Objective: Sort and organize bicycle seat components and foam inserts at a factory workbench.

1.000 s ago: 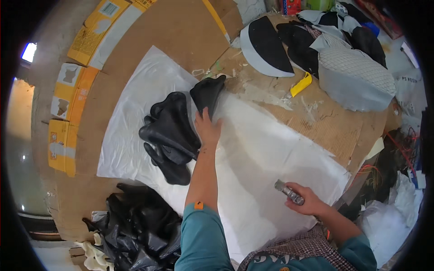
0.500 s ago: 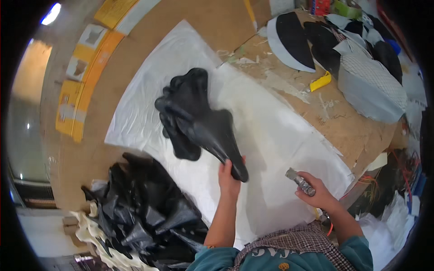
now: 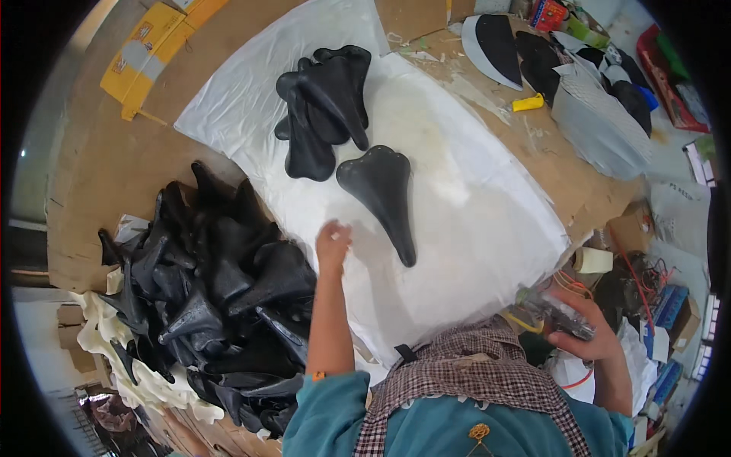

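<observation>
L hand (image 3: 333, 242) empty nr black saddle (image 3: 383, 193) (apart); R hand (image 3: 582, 327) gripping tool (image 3: 554, 312).

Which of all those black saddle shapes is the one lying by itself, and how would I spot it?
Find the white sheet spread over the brown table. Near its middle, just beyond the left hand, lies one black saddle cover, its narrow nose pointing toward the person. Unlike the small stack behind it, it lies alone.
</observation>
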Available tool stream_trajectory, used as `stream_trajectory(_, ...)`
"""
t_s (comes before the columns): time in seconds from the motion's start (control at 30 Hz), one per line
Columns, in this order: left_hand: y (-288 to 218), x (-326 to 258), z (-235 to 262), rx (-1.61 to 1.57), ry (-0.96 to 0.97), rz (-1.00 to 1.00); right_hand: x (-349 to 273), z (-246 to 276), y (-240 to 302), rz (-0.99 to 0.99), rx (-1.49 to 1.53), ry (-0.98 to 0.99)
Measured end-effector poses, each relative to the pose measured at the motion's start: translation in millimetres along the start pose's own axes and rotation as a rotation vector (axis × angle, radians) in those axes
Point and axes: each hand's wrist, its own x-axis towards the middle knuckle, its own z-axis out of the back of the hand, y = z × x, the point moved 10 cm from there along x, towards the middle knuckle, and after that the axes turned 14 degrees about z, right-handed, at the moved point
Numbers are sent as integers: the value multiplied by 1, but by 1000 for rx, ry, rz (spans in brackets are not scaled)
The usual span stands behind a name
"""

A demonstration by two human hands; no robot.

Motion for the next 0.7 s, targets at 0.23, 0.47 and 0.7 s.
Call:
stream_trajectory(0.23, -69, 41, -29, -71, -4, -10, -14, -2, 25, 72, 30, -294)
stream_trajectory(0.47, -66, 51, -71, -166, 235, 2, -31, -18, 38, 74, -85, -194)
stream_trajectory(0.7, -107, 6, 15, -843, 449, -177, -15, -20, 19, 68, -93, -192)
